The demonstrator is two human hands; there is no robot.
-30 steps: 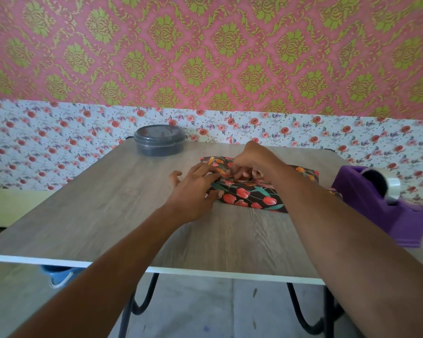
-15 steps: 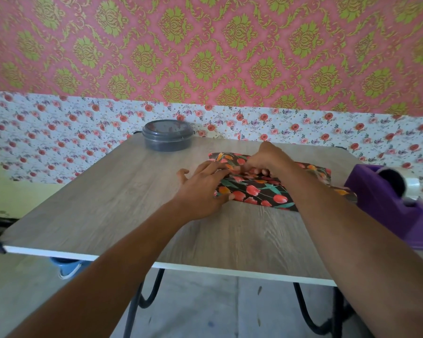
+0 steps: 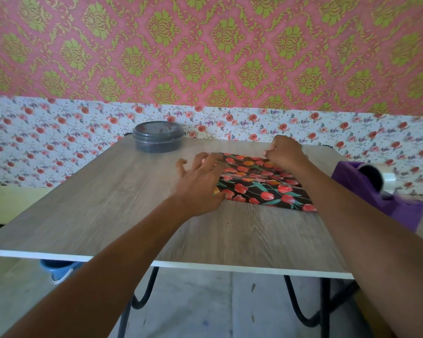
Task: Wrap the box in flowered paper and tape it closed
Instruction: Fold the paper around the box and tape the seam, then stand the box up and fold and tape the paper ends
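A flat box wrapped in black paper with red and orange tulips (image 3: 261, 184) lies on the wooden table (image 3: 122, 206), right of centre. My left hand (image 3: 200, 181) lies spread against the box's left end, fingers straight, pressing the paper there. Over the far edge of the box, my right hand (image 3: 285, 152) has its fingers curled down onto the paper; what it pinches is hidden. A purple tape dispenser (image 3: 376, 191) with a clear tape roll stands at the right edge of the table.
A round dark-grey lidded container (image 3: 158, 136) sits at the table's far left corner. A flowered wall runs close behind the table. Under the near edge are black table legs and a blue object (image 3: 59, 268) on the floor.
My right hand has moved from the middle of the box's top to its far edge. My left hand has stayed at the left end. The view has shifted slightly.
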